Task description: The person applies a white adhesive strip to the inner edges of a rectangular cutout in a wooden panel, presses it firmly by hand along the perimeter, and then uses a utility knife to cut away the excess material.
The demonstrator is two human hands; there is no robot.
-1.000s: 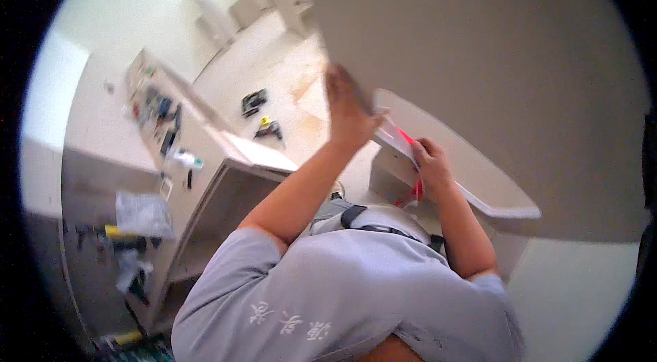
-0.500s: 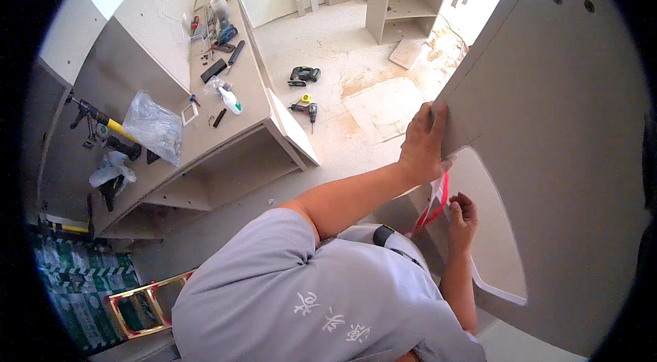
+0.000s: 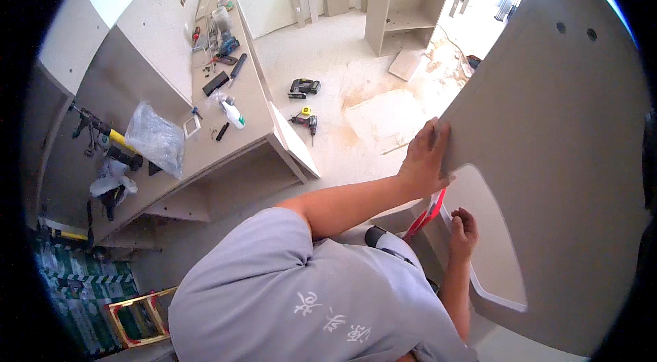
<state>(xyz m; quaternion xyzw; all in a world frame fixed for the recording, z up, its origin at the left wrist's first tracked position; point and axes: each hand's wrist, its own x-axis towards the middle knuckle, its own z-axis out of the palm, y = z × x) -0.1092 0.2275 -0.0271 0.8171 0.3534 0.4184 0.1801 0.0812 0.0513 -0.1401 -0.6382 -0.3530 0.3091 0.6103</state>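
Note:
A tall grey-beige panel (image 3: 554, 129) stands on the right, with two round holes near its top and a white-rimmed, curved pale area (image 3: 489, 246) lower down. My left hand (image 3: 424, 160) lies against the panel's near edge, fingers stretched out, thumb towards the white rim. Below it, my right hand (image 3: 464, 233) is raised beside the pale area, its fingers curled in; whatever they may hold is too small to make out. A red and white strip (image 3: 426, 215) hangs between the hands, running down from under my left hand.
A long cabinet (image 3: 253, 131) on the left carries tools, a plastic bag (image 3: 156, 137) and a spray bottle (image 3: 233, 114). On the dusty floor lie a jigsaw (image 3: 304, 87) and a drill (image 3: 306, 119). An open cabinet (image 3: 409, 3) stands behind. A gold ladder (image 3: 140, 319) is at lower left.
The view has shifted slightly, so the room sits a little lower in the picture. My left hand stays on the panel edge; the right keeps its curled shape. The red strip hangs a little differently.

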